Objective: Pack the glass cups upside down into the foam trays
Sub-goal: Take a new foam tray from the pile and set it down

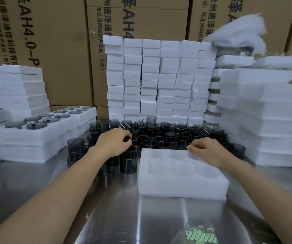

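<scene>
While over cups, left fingers curled.

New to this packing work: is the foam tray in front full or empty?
Empty. The tray shows only bare white hollows; no cups sit in it. They crowd the table behind it.

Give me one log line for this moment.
left hand: fingers curled among glass cups, grasp unclear | right hand: holds foam tray far edge | tray: empty

Matt foam tray, smoky glass cups, shiny steel table.
</scene>
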A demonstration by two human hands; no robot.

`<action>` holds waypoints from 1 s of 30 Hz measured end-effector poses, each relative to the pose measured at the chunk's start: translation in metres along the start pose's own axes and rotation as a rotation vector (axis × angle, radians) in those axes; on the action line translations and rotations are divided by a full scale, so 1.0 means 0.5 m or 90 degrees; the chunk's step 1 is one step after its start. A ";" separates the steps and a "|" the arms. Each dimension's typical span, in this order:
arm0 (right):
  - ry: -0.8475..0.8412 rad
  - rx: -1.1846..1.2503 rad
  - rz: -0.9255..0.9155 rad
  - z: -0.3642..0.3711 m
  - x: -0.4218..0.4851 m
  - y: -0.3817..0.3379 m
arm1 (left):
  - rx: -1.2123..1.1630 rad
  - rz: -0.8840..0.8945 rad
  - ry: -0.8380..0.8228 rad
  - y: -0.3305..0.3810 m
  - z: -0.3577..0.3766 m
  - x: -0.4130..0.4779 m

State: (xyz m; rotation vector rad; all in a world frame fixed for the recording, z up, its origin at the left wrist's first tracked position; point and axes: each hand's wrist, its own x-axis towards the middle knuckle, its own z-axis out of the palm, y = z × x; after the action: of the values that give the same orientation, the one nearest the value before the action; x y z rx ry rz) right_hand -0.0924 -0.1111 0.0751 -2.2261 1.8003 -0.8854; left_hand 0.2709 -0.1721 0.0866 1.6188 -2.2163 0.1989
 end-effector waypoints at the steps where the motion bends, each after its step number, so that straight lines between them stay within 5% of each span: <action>1: 0.000 -0.001 -0.001 0.000 0.000 0.000 | 0.000 0.000 0.014 0.000 0.000 0.002; 6: -0.003 0.000 -0.001 0.001 0.001 0.000 | -0.026 -0.016 0.089 -0.018 0.000 0.024; 11: -0.005 0.016 -0.002 0.002 -0.001 0.001 | -0.106 0.004 -0.009 -0.030 0.007 0.042; 19: -0.011 0.006 0.000 0.000 -0.001 -0.003 | 0.007 0.032 0.023 -0.012 0.006 0.032; 30: -0.013 -0.003 0.003 0.001 0.003 -0.001 | -0.166 0.012 0.028 -0.015 0.017 0.042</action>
State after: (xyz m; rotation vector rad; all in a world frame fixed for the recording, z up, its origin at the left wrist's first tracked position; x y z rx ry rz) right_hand -0.0915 -0.1122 0.0756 -2.2254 1.7992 -0.8549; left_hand 0.2705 -0.1960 0.0859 1.4410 -2.1240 -0.0481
